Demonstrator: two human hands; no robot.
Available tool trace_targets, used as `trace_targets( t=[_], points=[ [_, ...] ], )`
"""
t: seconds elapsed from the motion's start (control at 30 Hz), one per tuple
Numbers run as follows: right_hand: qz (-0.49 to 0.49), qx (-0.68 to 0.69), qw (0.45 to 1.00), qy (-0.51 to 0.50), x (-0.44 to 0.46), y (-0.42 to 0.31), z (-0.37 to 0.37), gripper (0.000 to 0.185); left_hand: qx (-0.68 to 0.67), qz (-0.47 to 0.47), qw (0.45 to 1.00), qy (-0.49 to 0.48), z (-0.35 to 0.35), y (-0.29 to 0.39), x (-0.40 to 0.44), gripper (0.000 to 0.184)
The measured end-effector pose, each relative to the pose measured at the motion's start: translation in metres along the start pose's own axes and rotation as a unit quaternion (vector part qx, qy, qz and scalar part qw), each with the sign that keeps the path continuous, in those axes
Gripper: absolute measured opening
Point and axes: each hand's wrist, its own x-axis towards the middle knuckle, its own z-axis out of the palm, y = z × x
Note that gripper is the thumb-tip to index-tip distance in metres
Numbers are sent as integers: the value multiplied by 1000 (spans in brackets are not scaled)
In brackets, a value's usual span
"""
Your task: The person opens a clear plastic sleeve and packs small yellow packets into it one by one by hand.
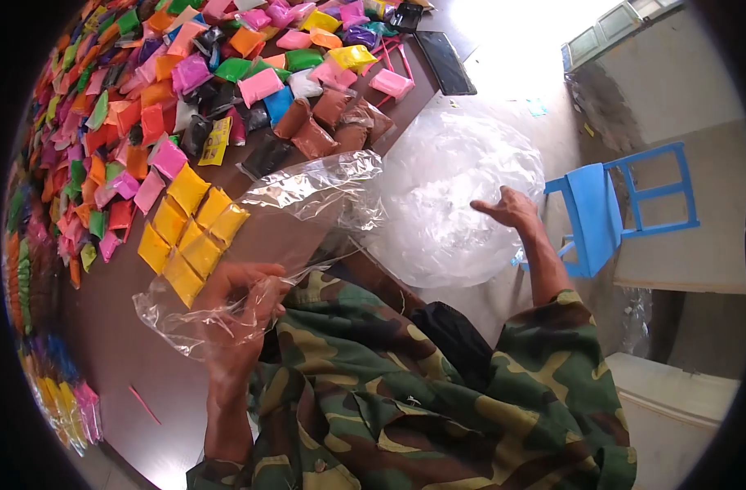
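My left hand (246, 298) has its fingers curled on a clear plastic bag (164, 318), whose thin film drapes over the hand. Just beyond its fingertips, several yellow packets (197, 233) lie in neat rows on the brown table (144, 367). My right hand (512, 210) hovers over a large, translucent sack (438, 204) filled with crumpled clear plastic. Its index finger points left, apart from the thumb, and I see nothing held there. Another piece of shiny clear film (320, 188) lies between the yellow packets and the sack.
A large heap of colourful packets (152, 94) covers the table's far and left side, with brown packets (311, 137) at its near edge. A black phone (446, 64) rests at the table edge. To the right stands a blue chair (593, 216). A pink strip (144, 405) lies at lower left.
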Motion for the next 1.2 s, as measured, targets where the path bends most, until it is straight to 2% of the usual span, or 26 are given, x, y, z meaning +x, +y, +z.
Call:
trace_targets(
  t=[0.07, 0.13, 0.23, 0.37, 0.4, 0.5, 0.57, 0.67, 0.83, 0.93, 0.97, 1.0, 1.03, 1.07, 1.1, 1.13, 1.2],
  points=[
    [27, 19, 999, 19, -4, 5, -12, 107, -21, 6, 1000, -8, -4, -1, 0, 13],
    [40, 42, 997, 58, -13, 7, -19, 104, -39, 13, 999, -21, -8, -3, 1, 13],
    [60, 41, 995, 62, -17, 11, -21, 105, -47, -7, 998, -36, -12, -4, 2, 13],
    [56, 43, 997, 39, -24, 14, 3, 85, -68, -32, 996, -39, -17, -7, 1, 14],
    [46, 32, 998, 21, -20, 17, 11, 88, -73, -34, 996, -40, -19, -6, 0, 14],
    [8, 162, 986, 41, -11, 34, 36, 78, -92, -29, 995, -36, -24, -12, -2, 14],
    [-16, 269, 961, 65, -2, 47, 43, 73, -91, -32, 995, -36, -27, -18, -3, 13],
    [-31, 430, 898, 90, -34, 18, -4, 61, -75, -38, 996, -38, -27, -22, -1, 13],
    [-75, 546, 831, 82, -41, 17, -39, 59, -57, -12, 998, -26, -25, -21, 1, 12],
    [-85, 618, 779, 65, -32, 23, -24, 60, -89, -15, 996, -24, -22, -25, 0, 13],
    [-121, 611, 780, 52, -10, 40, 8, 56, -92, -19, 995, -26, -20, -26, 0, 13],
    [-140, 513, 842, 92, 15, 55, 53, 56, -96, -22, 995, -27, -18, -26, 0, 13],
    [-88, 281, 951, 98, 28, 60, 78, 61, -99, -24, 994, -29, -16, -26, 1, 13],
    [-19, 138, 985, 100, 14, 34, 82, 68, -84, -23, 996, -36, -14, -23, 2, 13],
    [0, 38, 997, 71, 0, 11, 84, 69, -68, -21, 997, -41, -12, -18, 2, 13],
    [0, -26, 1000, -5, -6, -7, 77, 69, -50, -21, 998, -43, -12, -15, 3, 13],
    [12, -67, 998, 9, -4, -17, 90, 74, -16, 1, 999, -45, -17, -11, 4, 14]
  ],
)
